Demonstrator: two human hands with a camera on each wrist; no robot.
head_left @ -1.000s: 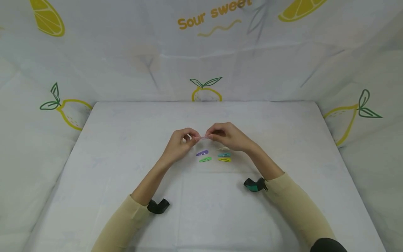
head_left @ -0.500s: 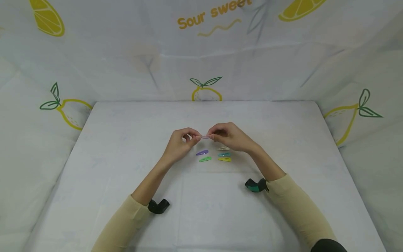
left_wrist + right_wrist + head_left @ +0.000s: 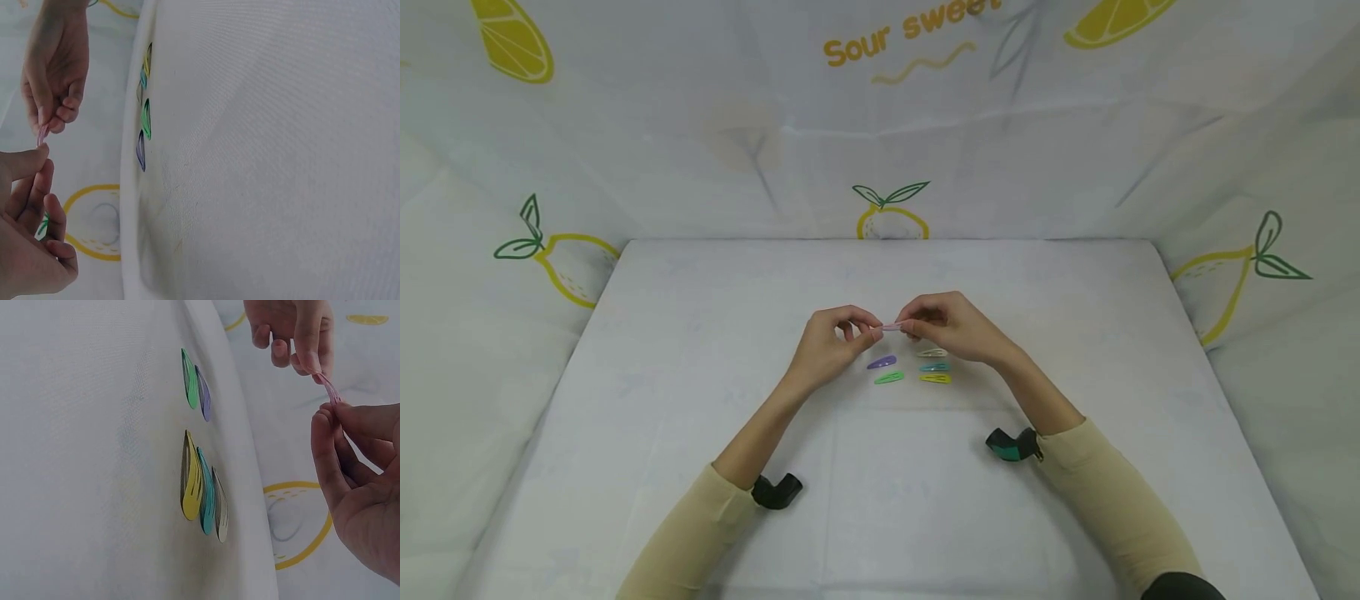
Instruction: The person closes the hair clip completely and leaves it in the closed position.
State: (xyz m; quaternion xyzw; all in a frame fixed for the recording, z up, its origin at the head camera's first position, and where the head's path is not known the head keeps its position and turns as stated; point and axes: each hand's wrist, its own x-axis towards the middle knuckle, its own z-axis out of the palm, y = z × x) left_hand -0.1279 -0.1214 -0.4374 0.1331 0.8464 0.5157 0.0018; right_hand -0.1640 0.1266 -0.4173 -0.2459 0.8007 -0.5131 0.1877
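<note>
A pink snap hair clip is held up between both hands, above the table. My left hand pinches one end of it between thumb and finger. At the other end, the thumb and finger of my right hand pinch it too. Below the hands lie a purple hair clip and a green hair clip on the left. To their right, a cream hair clip, a teal hair clip and a yellow hair clip lie side by side.
The white-covered table runs back to a hanging lemon-print cloth, which also flanks it on both sides. Black wrist-camera mounts stick out from the sleeves near the tabletop.
Both hands have shifted very slightly to the right with the pink hair clip between them. The clips on the table have not moved.
</note>
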